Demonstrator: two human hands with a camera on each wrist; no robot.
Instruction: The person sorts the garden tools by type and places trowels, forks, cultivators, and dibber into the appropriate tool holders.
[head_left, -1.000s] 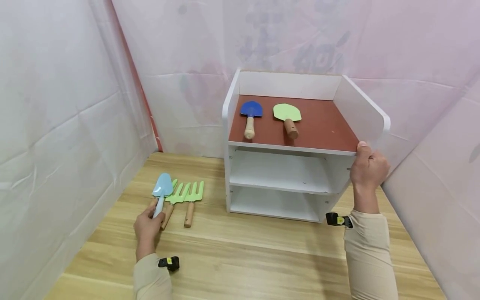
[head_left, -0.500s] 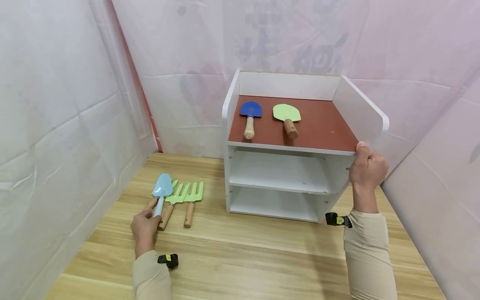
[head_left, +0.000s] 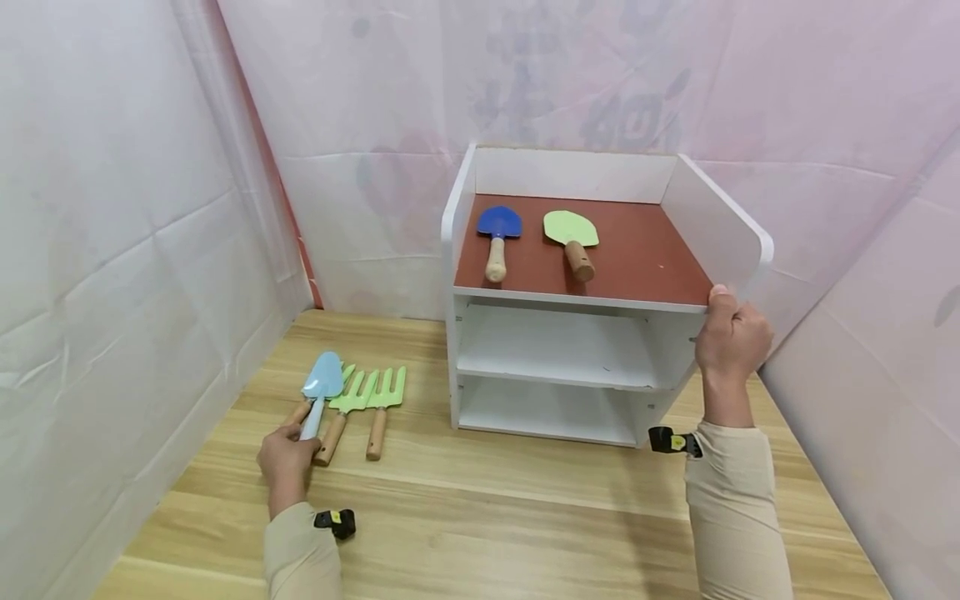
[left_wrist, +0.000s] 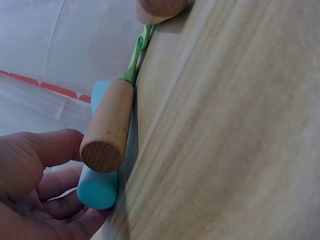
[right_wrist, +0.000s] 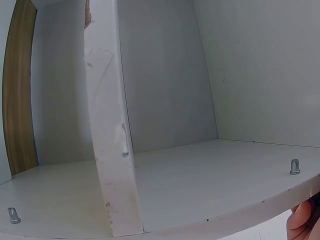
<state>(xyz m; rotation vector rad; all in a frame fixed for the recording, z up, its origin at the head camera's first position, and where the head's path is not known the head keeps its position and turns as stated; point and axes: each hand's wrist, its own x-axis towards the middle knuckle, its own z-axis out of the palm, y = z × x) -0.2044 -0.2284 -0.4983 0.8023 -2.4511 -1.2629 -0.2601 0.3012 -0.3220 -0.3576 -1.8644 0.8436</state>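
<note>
My left hand [head_left: 287,462] holds the handle end of a light blue hand trowel [head_left: 324,379], blade pointing away, lying over other tools. In the left wrist view, thumb and fingers lie around its turquoise handle end [left_wrist: 97,192]; a wooden fork handle [left_wrist: 107,127] partly hides the grip. Two green hand forks [head_left: 352,400] with wooden handles lie to the right. Another wooden handle [head_left: 297,412] shows under the trowel, its head mostly hidden. My right hand [head_left: 735,337] grips the front right edge of a white shelf unit [head_left: 551,375], thumb on top.
On the unit's brown top lie a blue trowel [head_left: 497,242] and a light green trowel [head_left: 573,237], handles toward me. Raised side panels [head_left: 716,212] border that top. Metal shelf pins [right_wrist: 295,166] stick out inside. Pale sheets [head_left: 150,208] hang around the wooden table [head_left: 450,517].
My left hand has slid slightly back along the light blue trowel's handle toward me. The trowel stays in place. My right hand keeps its grip on the unit; the whole view shifts slightly.
</note>
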